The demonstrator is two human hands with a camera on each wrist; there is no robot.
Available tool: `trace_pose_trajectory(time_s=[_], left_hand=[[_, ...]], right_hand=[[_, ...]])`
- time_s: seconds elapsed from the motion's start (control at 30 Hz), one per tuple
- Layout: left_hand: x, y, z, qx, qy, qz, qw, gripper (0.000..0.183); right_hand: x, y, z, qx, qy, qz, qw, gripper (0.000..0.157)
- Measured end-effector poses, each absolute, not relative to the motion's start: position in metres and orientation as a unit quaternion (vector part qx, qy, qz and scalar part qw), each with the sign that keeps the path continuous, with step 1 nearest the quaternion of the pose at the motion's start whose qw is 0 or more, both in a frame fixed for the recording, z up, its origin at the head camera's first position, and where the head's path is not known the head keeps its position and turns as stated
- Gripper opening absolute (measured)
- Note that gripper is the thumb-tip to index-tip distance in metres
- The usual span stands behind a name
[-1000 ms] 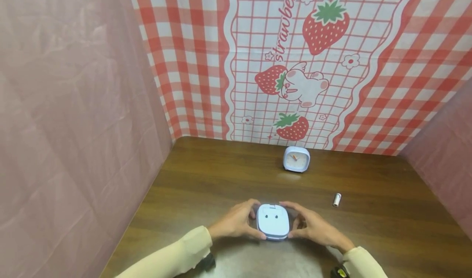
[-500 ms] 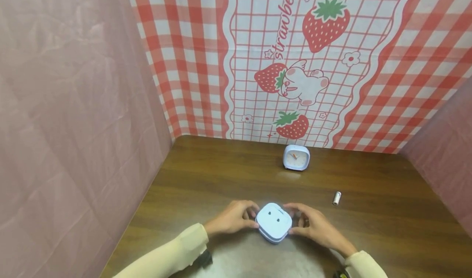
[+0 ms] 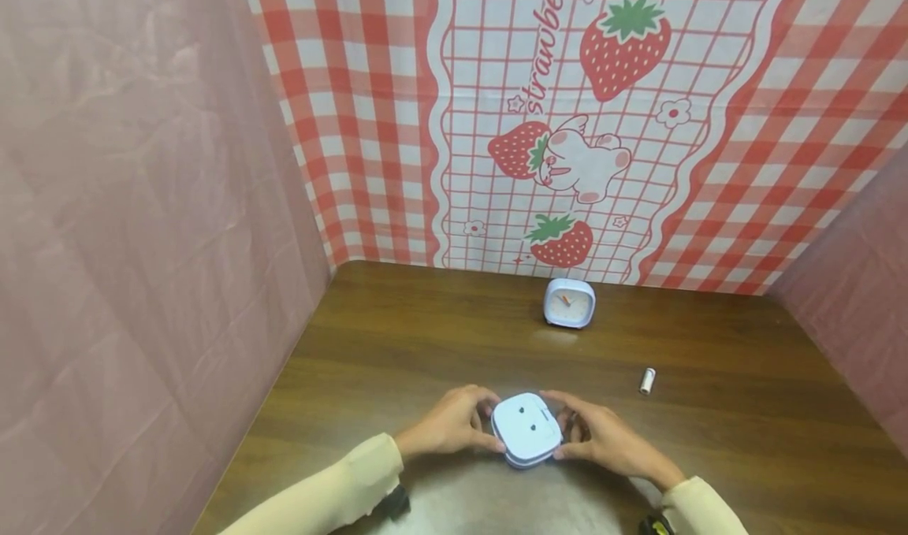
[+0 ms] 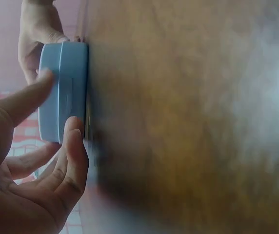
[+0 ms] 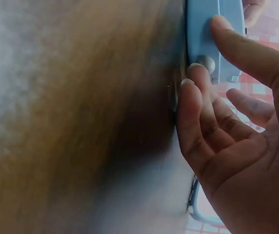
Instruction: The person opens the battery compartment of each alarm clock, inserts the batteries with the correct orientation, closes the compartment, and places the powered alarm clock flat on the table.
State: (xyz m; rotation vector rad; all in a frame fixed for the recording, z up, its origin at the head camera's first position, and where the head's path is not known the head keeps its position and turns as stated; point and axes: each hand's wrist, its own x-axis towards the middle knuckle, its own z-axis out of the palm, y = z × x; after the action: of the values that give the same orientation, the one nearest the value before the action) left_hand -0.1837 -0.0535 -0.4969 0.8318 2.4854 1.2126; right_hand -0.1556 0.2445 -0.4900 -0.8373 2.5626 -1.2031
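A light-blue rounded-square clock (image 3: 525, 434) lies face down on the table, its back up with two dark dots. My left hand (image 3: 452, 421) holds its left side between thumb and bent fingers. On the other side, the thumb and fingers of my right hand (image 3: 603, 438) grip the clock. In the left wrist view, the left thumb touches the side of the blue casing (image 4: 73, 92). A small round foot (image 5: 206, 63) shows near the right fingertips in the right wrist view. The clock's face is hidden.
Another light-blue clock (image 3: 569, 304) stands upright at the back, its dial facing me. One battery (image 3: 647, 381) lies on the brown table (image 3: 397, 338) to the right. A strawberry-patterned cloth (image 3: 468, 62) hangs behind, with pink cloth (image 3: 156, 228) along the left.
The face-down clock has turned clockwise between my hands, so the notch from its far edge now points right. Both hands have shifted slightly around it. The battery and standing clock stay put.
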Motion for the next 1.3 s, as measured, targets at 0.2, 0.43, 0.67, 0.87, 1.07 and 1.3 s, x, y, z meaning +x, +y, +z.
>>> trace_pose_trajectory(time_s=[0.2,0.43,0.67,0.87,1.07,1.3], left_hand=[[-0.177,-0.048,-0.497,0.293,0.863,0.394,0.120,0.087],[-0.180,-0.048,-0.494,0.287,0.863,0.397,0.124,0.088],[-0.189,-0.054,-0.493,0.282,0.851,0.420,0.143,0.060],[-0.192,-0.058,-0.493,0.315,0.853,0.391,0.143,0.050],[-0.190,-0.058,-0.492,0.339,0.853,0.369,0.143,0.060],[-0.188,-0.053,-0.491,0.366,0.861,0.333,0.117,0.072]], right_hand=[[-0.157,0.243,-0.489,-0.292,0.859,-0.403,0.122,0.094],[-0.154,0.244,-0.491,-0.296,0.851,-0.418,0.119,0.085],[-0.152,0.249,-0.490,-0.296,0.858,-0.416,0.051,0.053],[-0.153,0.248,-0.488,-0.245,0.881,-0.402,0.048,0.041],[-0.153,0.246,-0.488,-0.254,0.879,-0.399,0.065,0.055],[-0.153,0.241,-0.488,-0.282,0.868,-0.401,0.083,0.071]])
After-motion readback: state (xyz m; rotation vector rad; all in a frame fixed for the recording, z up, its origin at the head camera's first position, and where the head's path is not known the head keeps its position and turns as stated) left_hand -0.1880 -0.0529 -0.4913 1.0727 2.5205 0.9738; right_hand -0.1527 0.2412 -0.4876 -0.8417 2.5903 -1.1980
